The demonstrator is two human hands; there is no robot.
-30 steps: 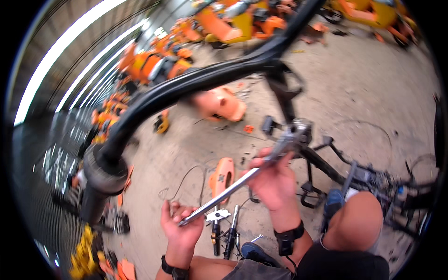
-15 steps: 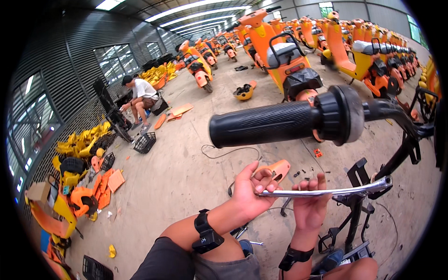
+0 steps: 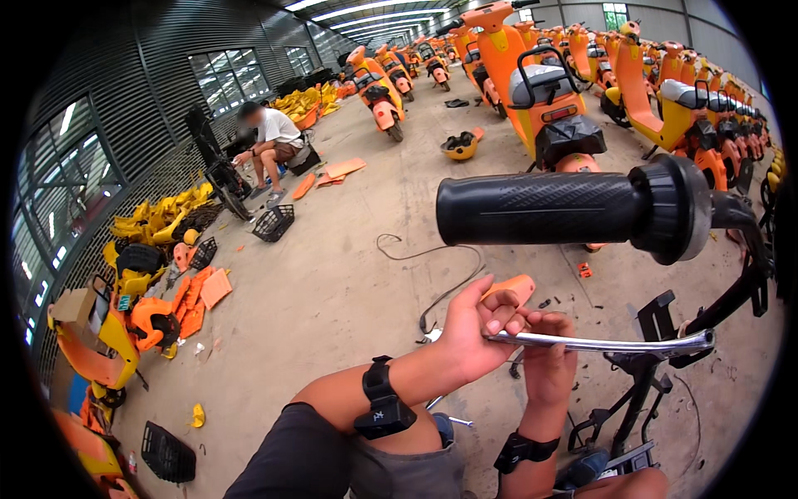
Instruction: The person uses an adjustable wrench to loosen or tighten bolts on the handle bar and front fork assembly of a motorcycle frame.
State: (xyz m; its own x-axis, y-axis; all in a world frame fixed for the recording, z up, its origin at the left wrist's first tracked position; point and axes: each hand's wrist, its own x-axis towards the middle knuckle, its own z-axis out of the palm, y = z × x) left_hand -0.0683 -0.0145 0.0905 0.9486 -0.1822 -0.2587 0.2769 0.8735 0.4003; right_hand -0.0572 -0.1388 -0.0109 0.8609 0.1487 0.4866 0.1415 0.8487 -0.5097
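A long chrome wrench (image 3: 619, 343) lies nearly level under the black handlebar grip (image 3: 540, 209). My left hand (image 3: 478, 333) pinches its left end between thumb and fingers. Close beside it, my right hand (image 3: 550, 370) is upright with its palm toward me, its bent fingers against the wrench, which crosses in front of them. The wrench's far right end reaches over the black frame (image 3: 640, 374) of the vehicle, and I cannot tell whether it touches. An orange plastic part (image 3: 514, 289) on the floor is partly hidden behind my left hand.
Small dark parts and a black cable (image 3: 432, 249) lie on the floor. Rows of orange and yellow scooters (image 3: 544, 91) stand beyond. A seated person (image 3: 274, 141) works at the left, near black baskets (image 3: 273, 223) and piled yellow panels (image 3: 170, 208). Another basket (image 3: 169, 453) stands lower left.
The view has shifted, so the handlebar grip and wrench appear further right. My right hand's fingers have bent down from more upright and lie closer to my left fingers.
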